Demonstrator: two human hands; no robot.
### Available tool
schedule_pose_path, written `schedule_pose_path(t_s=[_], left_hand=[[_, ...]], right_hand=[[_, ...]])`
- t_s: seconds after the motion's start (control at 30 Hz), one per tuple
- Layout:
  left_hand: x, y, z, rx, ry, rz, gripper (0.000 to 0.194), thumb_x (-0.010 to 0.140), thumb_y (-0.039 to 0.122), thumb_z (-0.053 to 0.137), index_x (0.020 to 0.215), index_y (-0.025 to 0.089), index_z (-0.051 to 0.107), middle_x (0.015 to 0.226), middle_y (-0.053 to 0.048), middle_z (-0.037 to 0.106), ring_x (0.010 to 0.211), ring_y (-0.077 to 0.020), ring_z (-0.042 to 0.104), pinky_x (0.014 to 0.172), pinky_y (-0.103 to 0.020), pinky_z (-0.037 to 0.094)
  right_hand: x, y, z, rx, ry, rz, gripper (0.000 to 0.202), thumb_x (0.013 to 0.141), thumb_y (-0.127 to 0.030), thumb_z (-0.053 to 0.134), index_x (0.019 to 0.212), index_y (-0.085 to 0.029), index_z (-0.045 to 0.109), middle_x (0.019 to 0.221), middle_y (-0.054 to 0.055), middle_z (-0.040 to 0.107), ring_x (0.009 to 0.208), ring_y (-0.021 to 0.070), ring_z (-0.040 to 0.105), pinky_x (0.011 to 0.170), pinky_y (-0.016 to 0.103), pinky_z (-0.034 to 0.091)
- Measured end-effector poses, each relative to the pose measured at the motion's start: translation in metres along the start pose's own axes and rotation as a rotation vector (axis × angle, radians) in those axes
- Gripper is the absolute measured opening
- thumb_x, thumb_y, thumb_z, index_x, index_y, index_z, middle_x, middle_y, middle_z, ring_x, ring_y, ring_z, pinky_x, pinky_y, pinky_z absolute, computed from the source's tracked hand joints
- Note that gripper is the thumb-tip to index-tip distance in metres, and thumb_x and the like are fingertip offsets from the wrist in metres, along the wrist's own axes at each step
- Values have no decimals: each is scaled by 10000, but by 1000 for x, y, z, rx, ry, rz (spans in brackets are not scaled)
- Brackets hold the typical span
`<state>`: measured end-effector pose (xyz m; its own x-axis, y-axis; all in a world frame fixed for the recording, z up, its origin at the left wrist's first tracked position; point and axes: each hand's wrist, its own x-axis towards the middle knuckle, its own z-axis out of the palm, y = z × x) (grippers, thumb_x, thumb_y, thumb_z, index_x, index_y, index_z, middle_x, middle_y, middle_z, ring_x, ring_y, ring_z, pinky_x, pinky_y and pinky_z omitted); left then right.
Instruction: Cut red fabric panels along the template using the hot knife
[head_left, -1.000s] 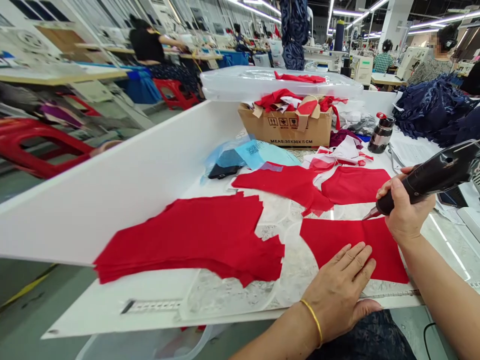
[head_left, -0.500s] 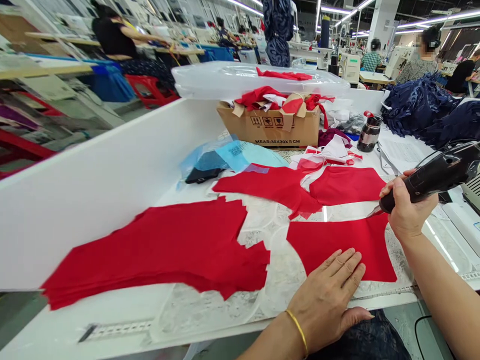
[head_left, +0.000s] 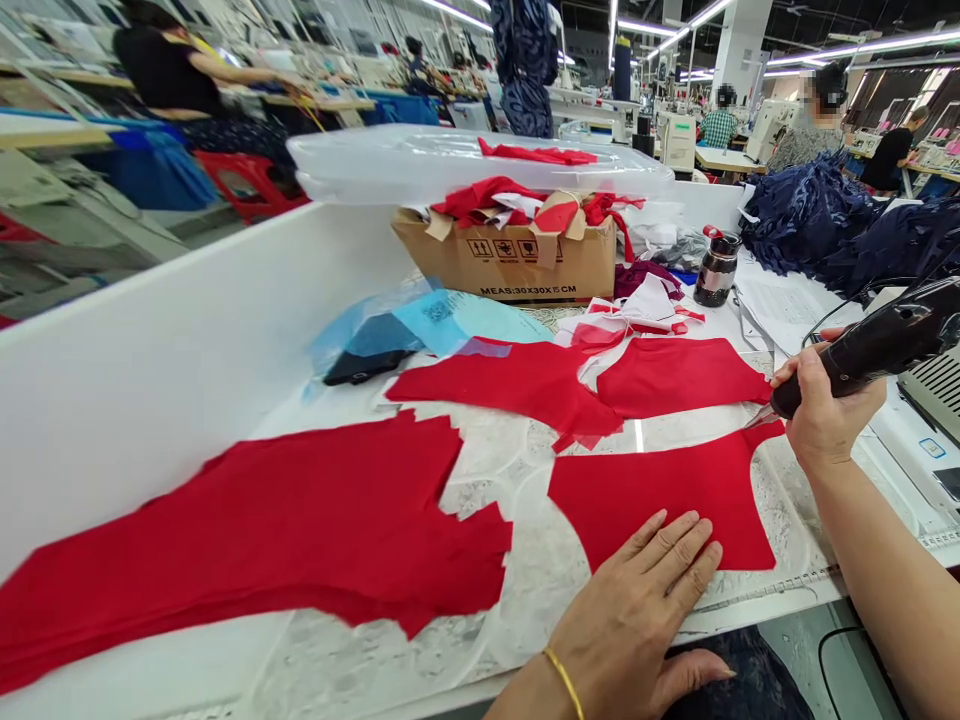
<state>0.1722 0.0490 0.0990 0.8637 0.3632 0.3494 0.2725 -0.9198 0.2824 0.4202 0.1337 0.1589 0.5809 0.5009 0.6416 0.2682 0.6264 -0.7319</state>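
My left hand (head_left: 637, 600) lies flat with fingers stretched over the near edge of a red fabric piece (head_left: 667, 480), its thumb below the table edge. A yellow bangle (head_left: 562, 682) circles that wrist. Wrapped around a black hand-held power tool (head_left: 877, 350) is my right hand (head_left: 829, 410). The tool's narrow metal tip (head_left: 759, 416) points left, at the far right corner of the fabric piece; whether it touches is hard to tell. Beyond lie two more red pieces, one at the right (head_left: 675, 378) and one at the left (head_left: 510, 385). A larger layered red fabric stack (head_left: 285, 520) covers the table's left side.
A cardboard box (head_left: 517, 255) of red and white scraps stands at the back, near a dark jar (head_left: 717, 268). Blue plastic wrap (head_left: 427, 320) lies left. Navy fabric (head_left: 817, 220) is heaped back right. A white side panel (head_left: 172, 310) borders the left. Other people sit farther off.
The view has turned a little to the right. My right hand has moved the tool's tip rightward along the fabric's far edge. My left hand stays flat on the piece.
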Motion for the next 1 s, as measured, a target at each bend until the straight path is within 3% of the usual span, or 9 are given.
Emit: schedule_pose_path(t_s=[0.27, 0.5, 0.63, 0.77, 0.9, 1.0], left_hand=[[-2, -1, 1, -44, 50, -1, 700, 1053, 643, 516, 1504, 107, 513, 1526, -142, 587, 1468, -284, 512, 1266, -472, 382], [0, -1, -3, -23, -36, 0, 741, 1030, 625, 582, 1535, 93, 476, 1549, -159, 559, 1489, -296, 483, 1275, -479, 369], [0, -1, -2, -36, -61, -7, 767, 1019, 628, 599, 1552, 95, 454, 1560, -162, 546, 1489, -303, 483, 1269, -494, 377], [-2, -1, 0, -70, -3, -4, 768, 1039, 634, 549, 1596, 127, 395, 1553, -155, 556, 1490, -299, 480, 1268, -494, 382], [-7, -14, -6, 29, 185, -82, 494, 1139, 383, 369, 1582, 170, 419, 1481, -119, 619, 1420, -250, 546, 1212, -428, 462], [-9, -37, -19, 211, 202, -221, 400, 1107, 195, 361, 1453, 169, 559, 1344, -113, 680, 1264, -266, 626, 1105, -425, 541]], right_hand=[[-1, 5, 3, 21, 56, 19, 414, 721, -469, 863, 865, -204, 578, 600, -66, 613, 431, 164, 623, 452, 312, 539], [11, 8, -7, -19, 125, -73, 380, 739, -413, 849, 937, -195, 609, 587, -79, 597, 435, 133, 590, 443, 271, 507], [16, 13, -12, -50, 160, -55, 364, 730, -403, 835, 919, -203, 595, 580, -90, 575, 423, 124, 570, 451, 275, 516], [16, 17, -12, -106, 178, -23, 362, 710, -421, 819, 875, -215, 572, 598, -85, 579, 432, 133, 587, 429, 276, 504], [15, 14, -12, -116, 187, -36, 381, 732, -446, 806, 922, -216, 569, 608, -81, 592, 444, 142, 603, 446, 284, 518], [15, 13, -15, -126, 188, -79, 426, 745, -469, 814, 982, -203, 579, 630, -70, 588, 454, 145, 598, 467, 297, 519]])
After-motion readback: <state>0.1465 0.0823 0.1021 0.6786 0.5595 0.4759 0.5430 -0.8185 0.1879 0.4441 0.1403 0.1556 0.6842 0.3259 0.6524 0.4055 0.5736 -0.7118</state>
